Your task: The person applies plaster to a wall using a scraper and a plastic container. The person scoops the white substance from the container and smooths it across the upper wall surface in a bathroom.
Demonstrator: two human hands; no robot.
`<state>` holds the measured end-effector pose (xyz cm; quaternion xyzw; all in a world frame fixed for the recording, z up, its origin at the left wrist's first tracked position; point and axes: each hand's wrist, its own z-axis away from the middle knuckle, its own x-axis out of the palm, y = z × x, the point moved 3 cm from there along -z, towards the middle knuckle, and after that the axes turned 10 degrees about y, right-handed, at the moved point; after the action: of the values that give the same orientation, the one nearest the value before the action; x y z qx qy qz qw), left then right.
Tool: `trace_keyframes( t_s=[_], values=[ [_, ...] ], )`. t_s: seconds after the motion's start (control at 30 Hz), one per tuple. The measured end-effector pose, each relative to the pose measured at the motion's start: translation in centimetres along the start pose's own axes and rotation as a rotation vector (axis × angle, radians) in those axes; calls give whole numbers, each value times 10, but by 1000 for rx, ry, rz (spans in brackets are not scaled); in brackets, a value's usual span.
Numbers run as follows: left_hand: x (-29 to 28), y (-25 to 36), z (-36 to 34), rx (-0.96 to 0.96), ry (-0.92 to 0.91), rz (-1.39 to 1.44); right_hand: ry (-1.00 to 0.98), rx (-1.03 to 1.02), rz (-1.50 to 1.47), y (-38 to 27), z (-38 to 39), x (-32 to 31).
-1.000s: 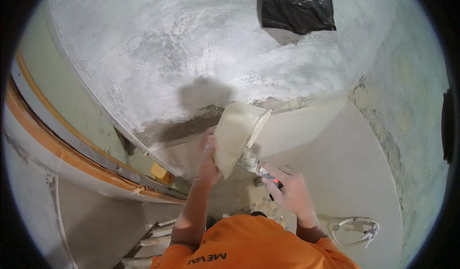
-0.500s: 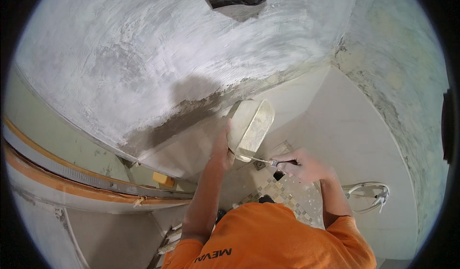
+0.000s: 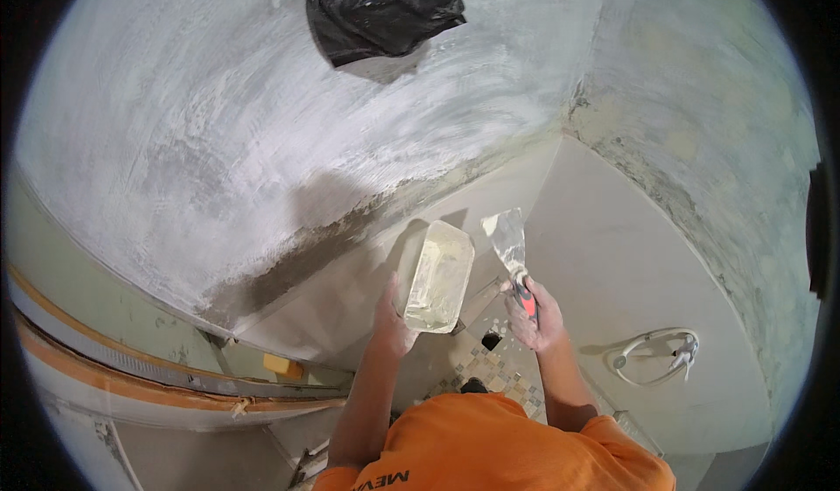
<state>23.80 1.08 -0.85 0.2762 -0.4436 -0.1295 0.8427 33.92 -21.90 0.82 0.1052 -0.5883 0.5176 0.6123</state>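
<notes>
My left hand [image 3: 395, 320] grips a pale, rectangular mud pan [image 3: 442, 277] by its near left side. The pan's inside is smeared with cream-coloured plaster, and its opening faces me. To the right of the pan, my right hand [image 3: 538, 318] is closed round the red and black handle of a putty knife [image 3: 507, 239]. Its wide blade points up and away, coated with plaster, apart from the pan. Beyond both hands rises a wall [image 3: 262, 123] with streaky white plaster and a darker band along its lower edge.
Black plastic sheeting [image 3: 381, 14] hangs on the wall at the top. A coiled white hose [image 3: 652, 355] hangs on the right-hand panel. Mosaic tiles [image 3: 499, 368] cover the floor below, around a dark square hole [image 3: 492, 340]. A yellow block [image 3: 283, 367] rests on a ledge at left.
The putty knife has come away from the pan, swinging rightward and upright. The pan has tipped so its inside shows. The whole view has shifted, with more black plastic visible.
</notes>
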Motion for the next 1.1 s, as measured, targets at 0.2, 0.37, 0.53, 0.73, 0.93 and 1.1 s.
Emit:
trace_keyframes(
  t_s=[0.2,0.37,0.53,0.73,0.93,1.1],
  values=[
    [-25,16,10,84,161,46,223,-316,484,-28,-55,17],
    [-30,54,58,210,238,-3,466,-558,830,-32,-137,23],
    [-63,68,84,442,222,16,495,-887,1804,5,-228,41],
    [-50,101,148,842,442,-28,199,-531,1439,141,-150,88],
    [-35,112,127,729,302,90,390,-545,1315,50,-112,28],
    [-60,103,132,710,340,127,585,-559,1276,-44,-166,16]
  ],
)
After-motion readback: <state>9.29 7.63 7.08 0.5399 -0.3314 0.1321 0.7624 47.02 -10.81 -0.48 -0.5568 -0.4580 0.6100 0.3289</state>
